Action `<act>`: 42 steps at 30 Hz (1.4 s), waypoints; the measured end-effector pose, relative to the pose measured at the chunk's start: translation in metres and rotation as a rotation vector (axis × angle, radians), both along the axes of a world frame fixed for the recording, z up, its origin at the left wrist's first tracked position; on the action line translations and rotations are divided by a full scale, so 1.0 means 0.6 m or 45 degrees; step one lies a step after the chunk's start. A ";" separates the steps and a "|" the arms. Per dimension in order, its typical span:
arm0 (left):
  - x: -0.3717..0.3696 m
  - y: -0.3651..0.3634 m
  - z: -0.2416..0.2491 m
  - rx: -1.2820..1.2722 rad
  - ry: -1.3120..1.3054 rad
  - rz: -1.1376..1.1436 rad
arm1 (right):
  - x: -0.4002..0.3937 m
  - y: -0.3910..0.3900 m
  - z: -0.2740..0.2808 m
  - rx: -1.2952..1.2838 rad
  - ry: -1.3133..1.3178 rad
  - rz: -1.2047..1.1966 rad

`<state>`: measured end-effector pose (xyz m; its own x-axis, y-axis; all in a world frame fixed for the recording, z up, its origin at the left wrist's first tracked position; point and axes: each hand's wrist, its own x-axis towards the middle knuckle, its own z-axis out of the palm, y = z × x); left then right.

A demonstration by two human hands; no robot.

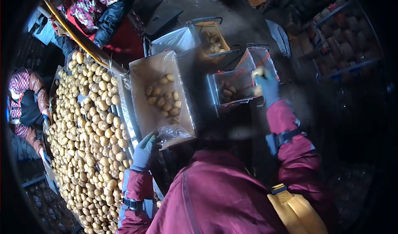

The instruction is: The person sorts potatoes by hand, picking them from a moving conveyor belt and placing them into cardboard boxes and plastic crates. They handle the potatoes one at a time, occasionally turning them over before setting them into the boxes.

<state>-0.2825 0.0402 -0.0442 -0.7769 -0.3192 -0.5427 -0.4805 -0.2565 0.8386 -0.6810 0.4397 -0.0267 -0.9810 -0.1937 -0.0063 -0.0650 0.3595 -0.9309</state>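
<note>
My right hand (269, 89), in a grey-blue glove, is stretched out over the clear-sided crate (215, 87) with a red-trimmed edge. Its fingers hold a pale potato (259, 72), and a second potato (258, 90) shows at the palm side, slightly blurred. Several darker potatoes (228, 92) lie inside that crate. My left hand (143, 153), gloved too, is at the near left corner of a plastic-lined box (141, 80), fingers extended and apart by its rim. Several potatoes (166, 103) rest on the bottom of the box.
A large sorting table heaped with potatoes (91, 151) fills the left side. Two co-workers stand at it, one at the far end (93, 10) and one at the left (29, 97). Behind the box are a white-lined crate (176, 41) and a yellow-lined crate (226, 37). Stacked goods (344, 39) are at right.
</note>
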 end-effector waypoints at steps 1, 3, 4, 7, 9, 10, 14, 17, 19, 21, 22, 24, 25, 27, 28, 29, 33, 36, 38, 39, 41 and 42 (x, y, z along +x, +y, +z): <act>0.004 0.001 -0.001 0.039 -0.006 0.044 | -0.035 0.036 0.008 -0.040 0.075 -0.021; 0.011 0.001 -0.003 0.113 -0.018 0.131 | -0.087 0.106 -0.001 0.283 0.213 -0.253; 0.011 0.001 0.000 0.089 -0.019 0.135 | -0.095 0.117 -0.001 0.134 0.090 -0.303; 0.030 0.012 0.001 0.047 -0.023 0.165 | -0.070 0.117 -0.018 -0.328 -0.535 -0.205; 0.045 0.011 -0.012 0.028 0.011 0.192 | 0.052 -0.022 0.052 -0.306 -0.782 0.036; 0.038 0.016 0.013 0.085 -0.072 0.236 | 0.081 -0.066 0.028 -0.343 -0.876 0.229; 0.055 0.029 0.048 -0.381 -0.124 0.121 | 0.218 -0.268 -0.004 -0.375 -1.179 0.667; 0.111 0.031 0.065 -0.566 -0.126 0.192 | 0.323 -0.400 0.022 -0.239 -1.290 1.065; 0.178 0.027 0.072 -0.444 -0.158 0.428 | 0.394 -0.460 0.033 -0.178 -1.323 1.244; 0.275 0.012 0.044 -0.642 -0.112 0.646 | 0.447 -0.505 0.026 -0.111 -1.379 1.459; 0.322 0.013 0.052 -0.849 -0.233 0.743 | 0.472 -0.523 0.024 -0.096 -1.428 1.547; 0.437 0.006 0.064 -1.117 -0.448 0.954 | 0.523 -0.550 0.025 -0.065 -1.588 1.666; 0.500 -0.004 0.058 -1.188 -0.539 1.075 | 0.550 -0.558 0.048 -0.068 -1.726 1.691; 0.616 -0.012 0.055 -1.257 -0.751 1.215 | 0.605 -0.574 0.061 0.040 -1.725 1.809; 0.677 -0.024 0.032 -1.399 -0.872 1.101 | 0.627 -0.583 0.053 0.049 -1.741 1.894; 0.723 -0.037 0.002 -1.529 -0.989 0.982 | 0.650 -0.595 0.037 0.066 -1.753 1.977; 0.685 -0.082 -0.050 -1.418 -1.089 0.829 | 0.733 -0.631 0.028 0.340 -1.777 2.048; 0.622 -0.037 -0.006 -1.607 -1.237 0.725 | 0.775 -0.642 0.012 0.430 -1.621 2.160; 0.641 0.014 0.019 -1.630 -1.120 0.658 | 0.796 -0.650 0.001 0.400 -1.567 2.166; 0.652 0.042 0.031 -1.641 -1.065 0.618 | 0.807 -0.655 -0.003 0.386 -1.539 2.168; 0.660 0.081 0.051 -1.477 -1.040 0.683 | 0.814 -0.662 -0.007 0.302 -1.715 2.090; 0.663 0.099 0.054 -1.393 -1.024 0.713 | 0.817 -0.665 -0.009 0.275 -1.716 2.083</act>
